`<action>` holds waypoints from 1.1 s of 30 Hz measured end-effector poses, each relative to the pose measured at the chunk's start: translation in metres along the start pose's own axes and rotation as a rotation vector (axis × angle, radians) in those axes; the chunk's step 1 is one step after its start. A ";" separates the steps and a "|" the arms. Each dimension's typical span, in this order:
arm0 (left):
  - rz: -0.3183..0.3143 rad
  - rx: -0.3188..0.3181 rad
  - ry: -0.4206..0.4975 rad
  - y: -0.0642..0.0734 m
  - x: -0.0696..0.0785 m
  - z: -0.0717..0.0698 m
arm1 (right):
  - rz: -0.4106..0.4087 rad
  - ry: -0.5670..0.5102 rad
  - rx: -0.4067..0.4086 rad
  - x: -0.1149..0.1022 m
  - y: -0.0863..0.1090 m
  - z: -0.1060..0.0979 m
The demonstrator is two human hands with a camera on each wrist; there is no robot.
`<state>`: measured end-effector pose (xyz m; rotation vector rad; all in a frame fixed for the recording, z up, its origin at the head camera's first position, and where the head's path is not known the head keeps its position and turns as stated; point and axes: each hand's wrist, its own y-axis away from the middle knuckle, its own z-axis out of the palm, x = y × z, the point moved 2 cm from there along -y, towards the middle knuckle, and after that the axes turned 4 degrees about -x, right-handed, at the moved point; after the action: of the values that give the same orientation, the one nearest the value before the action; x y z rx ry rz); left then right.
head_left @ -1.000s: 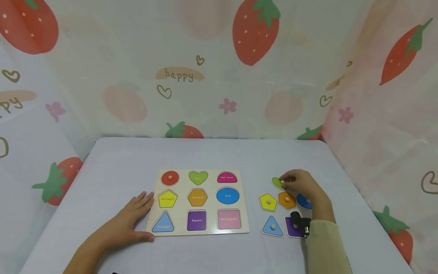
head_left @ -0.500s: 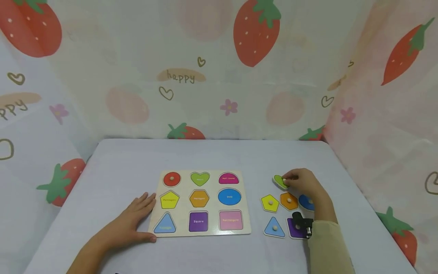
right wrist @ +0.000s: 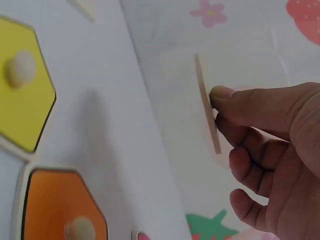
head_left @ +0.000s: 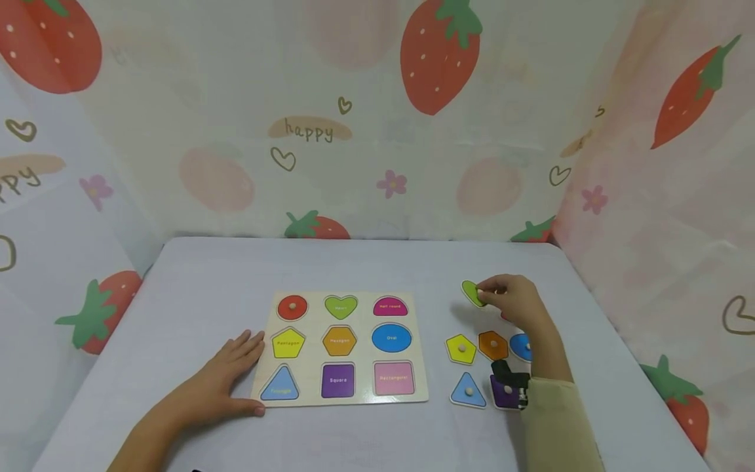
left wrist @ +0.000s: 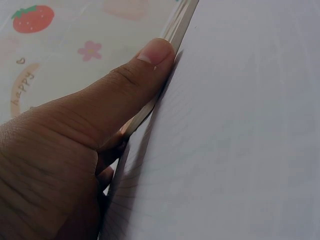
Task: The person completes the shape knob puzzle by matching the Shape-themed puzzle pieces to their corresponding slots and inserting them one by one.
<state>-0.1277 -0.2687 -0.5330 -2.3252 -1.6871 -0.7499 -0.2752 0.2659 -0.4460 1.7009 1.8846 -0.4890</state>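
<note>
In the head view, my right hand (head_left: 514, 300) pinches a green heart puzzle piece (head_left: 472, 293) by its knob and holds it above the table, tilted. The right wrist view shows that heart piece (right wrist: 207, 107) edge-on at the thumb and fingertips. My left hand (head_left: 215, 380) lies at the left edge of the wooden shape puzzle board (head_left: 310, 354), fingers and thumb straight and touching that edge. In the left wrist view its thumb (left wrist: 125, 82) lies along the board's side. A red circle piece (head_left: 292, 307) with a knob sits in the board's top left recess.
Right of the board lie a yellow pentagon (head_left: 461, 349), an orange hexagon (head_left: 492, 345), a blue oval (head_left: 521, 346), a blue triangle (head_left: 468, 391) and a purple square (head_left: 504, 393), the last partly behind the black wrist camera (head_left: 510, 377). Strawberry-print curtains (head_left: 366, 170) surround the white table.
My right hand has lifted the green heart piece off the table and moved it slightly up and away from the other pieces. The left hand stays at the board's edge.
</note>
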 end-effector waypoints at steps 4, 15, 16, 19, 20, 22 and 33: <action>-0.008 0.002 0.008 0.003 -0.002 0.000 | -0.071 -0.015 0.062 -0.020 0.005 0.005; 0.004 -0.001 0.014 -0.001 -0.001 0.008 | -0.176 -0.034 0.108 -0.076 0.015 0.037; 0.000 -0.003 0.011 -0.001 -0.001 0.007 | -0.186 -0.039 0.103 -0.082 0.016 0.042; -0.007 -0.003 0.000 0.000 -0.001 0.004 | -0.227 -0.043 0.090 -0.100 0.015 0.058; -0.008 -0.002 -0.002 0.000 -0.001 0.003 | -0.241 -0.041 0.086 -0.106 0.015 0.063; -0.009 0.002 -0.008 0.001 -0.001 0.002 | -0.263 -0.037 0.078 -0.117 0.013 0.073; -0.009 0.013 -0.023 0.000 -0.001 0.001 | -0.301 -0.014 0.041 -0.161 -0.004 0.123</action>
<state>-0.1274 -0.2692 -0.5347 -2.3278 -1.7075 -0.7144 -0.2520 0.0646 -0.4441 1.4382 2.1446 -0.6576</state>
